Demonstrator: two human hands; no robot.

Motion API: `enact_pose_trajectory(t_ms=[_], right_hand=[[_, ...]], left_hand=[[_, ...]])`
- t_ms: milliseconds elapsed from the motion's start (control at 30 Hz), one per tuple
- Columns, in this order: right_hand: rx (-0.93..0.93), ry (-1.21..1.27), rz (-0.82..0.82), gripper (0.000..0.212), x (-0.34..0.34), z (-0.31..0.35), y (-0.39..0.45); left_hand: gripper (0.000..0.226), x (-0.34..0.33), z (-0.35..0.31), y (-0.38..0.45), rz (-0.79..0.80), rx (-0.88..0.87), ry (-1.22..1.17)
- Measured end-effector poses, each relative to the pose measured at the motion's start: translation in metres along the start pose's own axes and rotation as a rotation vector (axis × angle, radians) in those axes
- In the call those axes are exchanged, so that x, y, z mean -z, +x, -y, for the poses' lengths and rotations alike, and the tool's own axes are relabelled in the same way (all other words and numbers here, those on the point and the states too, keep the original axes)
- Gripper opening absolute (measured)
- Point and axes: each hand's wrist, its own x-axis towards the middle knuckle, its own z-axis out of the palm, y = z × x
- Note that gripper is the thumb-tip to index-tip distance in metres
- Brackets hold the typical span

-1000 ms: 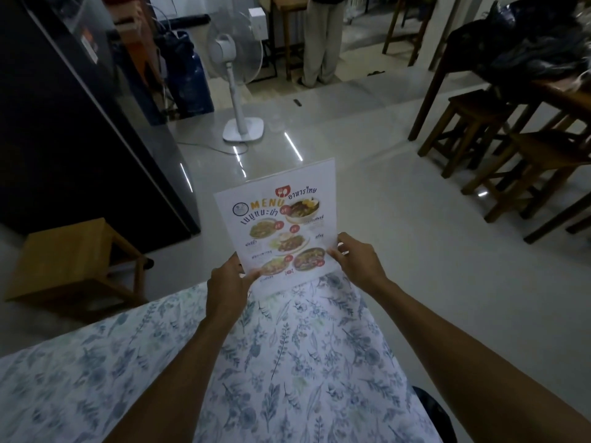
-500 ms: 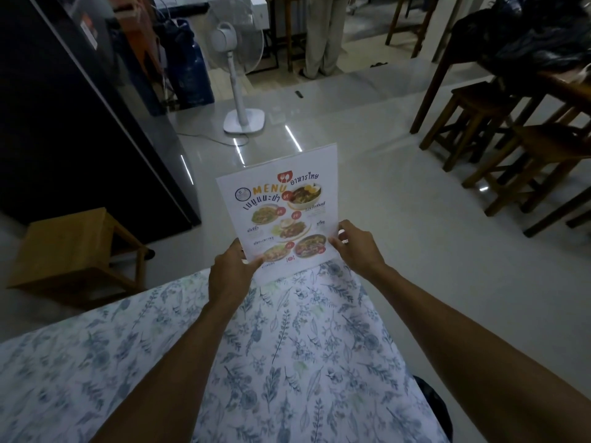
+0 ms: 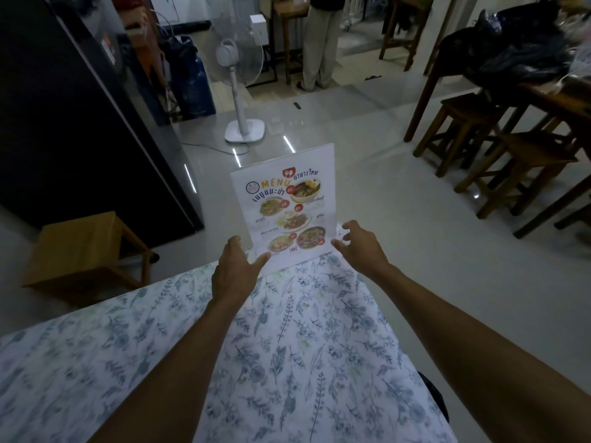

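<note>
Head view: menu (image 3: 283,206) upright at far edge of table (image 3: 303,346); heading "MENU" in orange, Thai script alongside. Left hand (image 3: 235,270) and right hand (image 3: 361,247) spread, flanking lower corners, contact unclear. Open floor (image 3: 399,225) beyond edge.

A white menu stand (image 3: 284,207), printed with photographs of dishes and Thai lettering, stands upright at the far corner of the floral-clothed surface (image 3: 287,362).
</note>
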Motion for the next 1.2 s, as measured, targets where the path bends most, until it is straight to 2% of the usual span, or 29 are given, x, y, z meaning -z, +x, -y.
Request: enact_pose_trajectory(t_ms=[333, 500, 667, 900, 1200], right_hand=[[0.092, -0.034, -0.050, 0.051, 0.012, 0.051, -0.096], [0.109, -0.029, -0.072, 0.051, 0.006, 0.079, -0.181], [0.119, -0.014, -0.073, 0.051, -0.016, 0.113, -0.279], [0.216, -0.021, 0.036, 0.049, -0.081, 0.171, -0.396], [0.371, -0.015, 0.199, 0.050, -0.168, 0.252, -0.470]], left_hand=[[0.083, 0.062, 0.007, -0.081, -0.004, -0.082, 0.077], [0.069, 0.104, 0.029, -0.155, -0.032, -0.151, 0.047], [0.083, 0.148, 0.078, -0.237, -0.028, -0.139, -0.014], [0.083, 0.194, 0.164, -0.348, -0.063, -0.069, -0.002], [0.078, 0.276, 0.261, -0.395, -0.205, 0.084, -0.017]])
